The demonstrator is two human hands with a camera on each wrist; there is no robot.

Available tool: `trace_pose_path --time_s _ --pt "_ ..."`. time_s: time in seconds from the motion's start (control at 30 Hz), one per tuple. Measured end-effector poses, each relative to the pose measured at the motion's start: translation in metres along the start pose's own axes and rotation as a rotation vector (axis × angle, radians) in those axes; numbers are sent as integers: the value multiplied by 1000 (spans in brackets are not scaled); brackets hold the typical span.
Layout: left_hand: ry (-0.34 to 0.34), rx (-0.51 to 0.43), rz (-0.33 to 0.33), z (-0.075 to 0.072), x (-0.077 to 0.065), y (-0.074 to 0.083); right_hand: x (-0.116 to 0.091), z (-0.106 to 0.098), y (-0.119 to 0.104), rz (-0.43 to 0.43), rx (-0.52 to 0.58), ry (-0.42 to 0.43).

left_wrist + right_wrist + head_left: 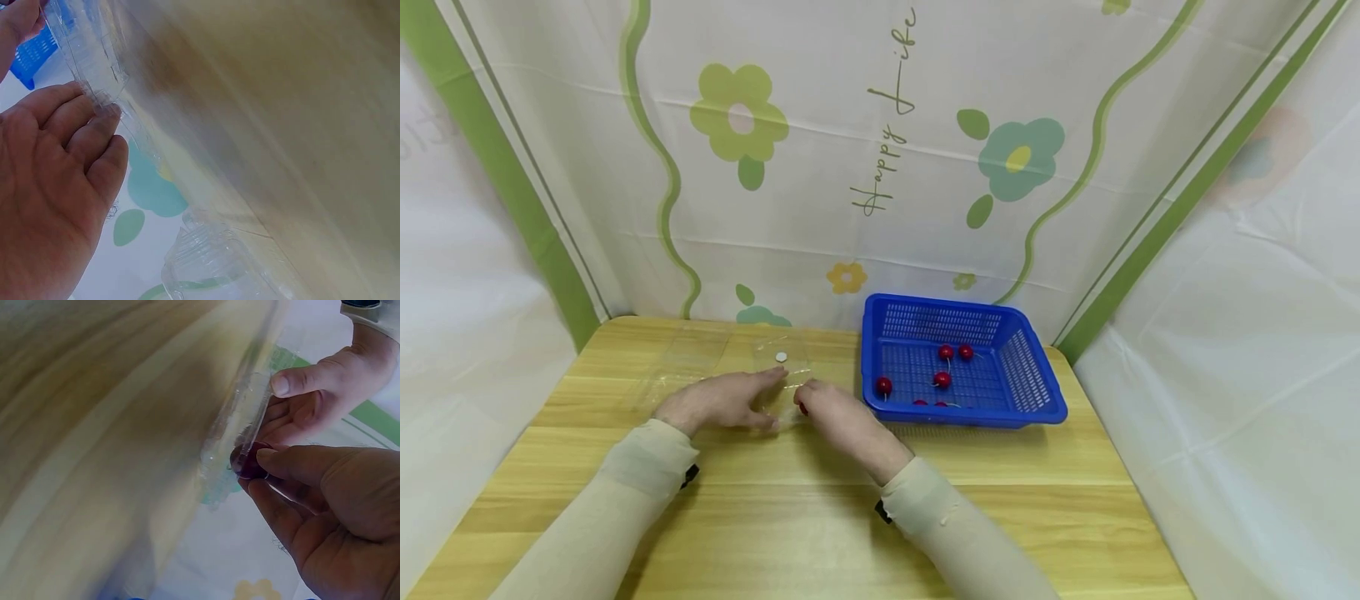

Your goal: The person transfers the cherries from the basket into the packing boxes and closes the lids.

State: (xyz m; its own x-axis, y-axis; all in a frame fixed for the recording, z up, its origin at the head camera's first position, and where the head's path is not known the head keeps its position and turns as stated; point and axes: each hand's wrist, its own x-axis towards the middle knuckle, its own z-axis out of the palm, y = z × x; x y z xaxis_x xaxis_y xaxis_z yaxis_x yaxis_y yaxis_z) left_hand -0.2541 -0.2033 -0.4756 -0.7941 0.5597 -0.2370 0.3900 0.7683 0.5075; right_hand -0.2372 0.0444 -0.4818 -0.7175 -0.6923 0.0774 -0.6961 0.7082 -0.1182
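My right hand (846, 425) pinches a dark red cherry (245, 461) between thumb and fingers, at the near edge of a clear plastic box (762, 350). In the right wrist view the cherry overlaps the box's side; whether it is inside cannot be told. A round white sticker (781, 357) shows on the box. At the box's left side, my left hand (722, 402) has its fingers fairly straight, the fingertips touching the clear plastic in the left wrist view. Just right of the right hand stands a blue basket (1052, 400) with several red cherries (942, 380) in it.
More clear plastic packaging (696, 346) lies to the left on the wooden table (790, 525), also seen as a ridged clear piece (203, 256) in the left wrist view. A printed white curtain (820, 167) hangs behind the table and at both sides.
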Motion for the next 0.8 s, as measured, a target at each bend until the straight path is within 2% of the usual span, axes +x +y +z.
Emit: trace_pose_path --time_s 0.4,0.8 --pt "-3 -24 3 1 -2 1 -3 0 1 3 0 -38" --pt "3 -21 -1 3 1 -1 -12 -37 9 73 157 -14"
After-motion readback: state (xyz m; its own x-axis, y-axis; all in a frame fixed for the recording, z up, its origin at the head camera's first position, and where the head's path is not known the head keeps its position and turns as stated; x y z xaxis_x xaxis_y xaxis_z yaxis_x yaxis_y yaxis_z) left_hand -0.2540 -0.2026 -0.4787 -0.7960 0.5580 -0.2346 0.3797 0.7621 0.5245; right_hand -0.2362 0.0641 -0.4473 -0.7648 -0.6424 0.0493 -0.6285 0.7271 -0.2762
